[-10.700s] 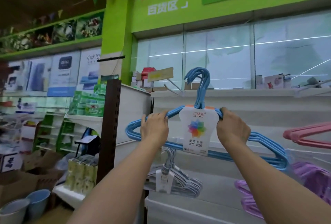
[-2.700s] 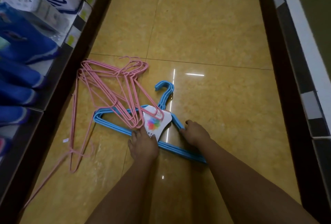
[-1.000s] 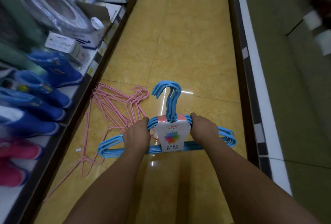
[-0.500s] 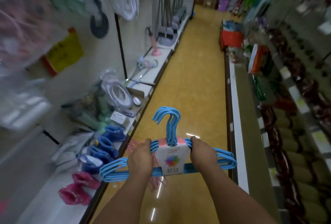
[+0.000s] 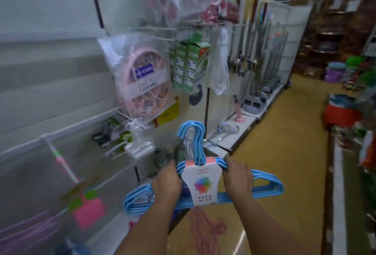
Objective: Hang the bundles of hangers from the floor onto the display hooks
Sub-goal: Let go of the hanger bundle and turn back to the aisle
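A bundle of blue hangers (image 5: 264, 185) with a white paper label is held upright in front of me, hooks pointing up. My left hand (image 5: 166, 183) grips its left shoulder and my right hand (image 5: 238, 177) grips its right shoulder, either side of the label. Pink hangers (image 5: 205, 230) lie on the yellow floor below the bundle. White display hooks (image 5: 67, 128) stick out from the slatted wall on the left; purple hangers (image 5: 26, 228) hang blurred at the lower left.
A bagged pink round clip hanger (image 5: 142, 83) and green boxes (image 5: 189, 65) hang on the wall. Mops and brooms (image 5: 262, 67) stand further along. A low white shelf edge (image 5: 242, 128) borders the aisle; a red stool (image 5: 341, 114) and goods line the right side.
Both hands picked the blue bundle off the floor and raised it. My view has swung up and left from the floor to the wall display; the pink hangers stay on the floor.
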Motion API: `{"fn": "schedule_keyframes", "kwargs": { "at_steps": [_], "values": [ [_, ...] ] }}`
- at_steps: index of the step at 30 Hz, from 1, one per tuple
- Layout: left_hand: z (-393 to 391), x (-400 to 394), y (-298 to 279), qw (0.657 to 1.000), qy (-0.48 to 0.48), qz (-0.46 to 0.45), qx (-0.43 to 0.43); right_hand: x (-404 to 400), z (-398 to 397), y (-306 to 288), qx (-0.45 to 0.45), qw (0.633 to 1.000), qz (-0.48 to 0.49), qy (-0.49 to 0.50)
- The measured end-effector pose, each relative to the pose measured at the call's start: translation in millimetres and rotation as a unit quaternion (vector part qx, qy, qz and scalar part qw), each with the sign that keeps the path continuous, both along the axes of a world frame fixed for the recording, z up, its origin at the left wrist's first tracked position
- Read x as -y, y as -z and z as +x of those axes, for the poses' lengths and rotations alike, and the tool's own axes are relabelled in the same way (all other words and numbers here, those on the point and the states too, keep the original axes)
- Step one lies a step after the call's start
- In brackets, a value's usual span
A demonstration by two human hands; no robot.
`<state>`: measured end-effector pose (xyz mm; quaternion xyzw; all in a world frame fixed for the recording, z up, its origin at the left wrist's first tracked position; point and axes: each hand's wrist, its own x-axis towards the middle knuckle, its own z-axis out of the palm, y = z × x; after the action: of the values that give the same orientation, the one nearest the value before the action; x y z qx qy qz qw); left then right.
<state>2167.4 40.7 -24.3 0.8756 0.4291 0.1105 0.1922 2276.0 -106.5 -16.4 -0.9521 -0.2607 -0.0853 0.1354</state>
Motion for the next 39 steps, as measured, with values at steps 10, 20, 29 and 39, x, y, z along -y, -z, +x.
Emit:
{"fn": "schedule_keyframes", "kwargs": {
  "at_steps": [10,20,29,39],
  "values": [
    [-159,-34,-41,0.971,-0.235,0.027,0.030,-89,-107,-35,-0.011,0.969,-0.014,-0.245],
    [-330,-44,-68,0.920,-0.387,0.046,0.027,-153,-261,-60,-0.024,0.923,0.041,-0.381],
    [-500,-17,-104,0.867,-0.487,0.065,0.081,-179,-428,-108,-0.011,0.864,0.067,-0.499],
    [-669,33,-137,0.800,-0.584,0.095,0.094,-172,-613,-131,-0.066,0.805,0.078,-0.584]
  ]
}}
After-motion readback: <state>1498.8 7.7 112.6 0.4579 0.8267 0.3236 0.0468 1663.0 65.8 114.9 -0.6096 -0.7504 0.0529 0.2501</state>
